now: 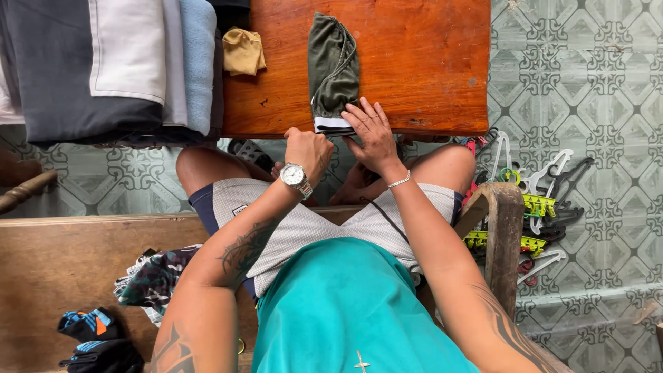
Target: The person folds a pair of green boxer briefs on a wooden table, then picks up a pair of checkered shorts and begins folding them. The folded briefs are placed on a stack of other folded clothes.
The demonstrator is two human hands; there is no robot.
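Teal shirt: the person wears a teal shirt [345, 311] and grey shorts [304, 221], closest to the camera.
Bench: the person sits on a wooden bench [55, 255]; a camo cloth [155, 280] and dark gloves with blue and orange [90, 324] lie on it by the left arm.
Hangers: a heap of plastic hangers [542, 200] lies on the tiled floor [587, 83] by the right leg.
Left hand: the left hand [309, 150], with a silver watch [295, 177] on its wrist, is curled into a fist at the near edge of the surface; its grip is closed, and I cannot tell if it pinches the cloth.
Right hand: the right hand [373, 132] lies flat, fingers spread, grip apart, pressing on the near end of the folded cloth.
Green cloth: a folded dark green cloth [333, 69] with a white and black band lies in the middle of the wooden surface [421, 62], its near end under the right hand.
Yellow cloth: a small yellow cloth [243, 51] sits at the left side of the surface.
Stack: folded grey, white and blue clothes [117, 62] are piled left of the surface.
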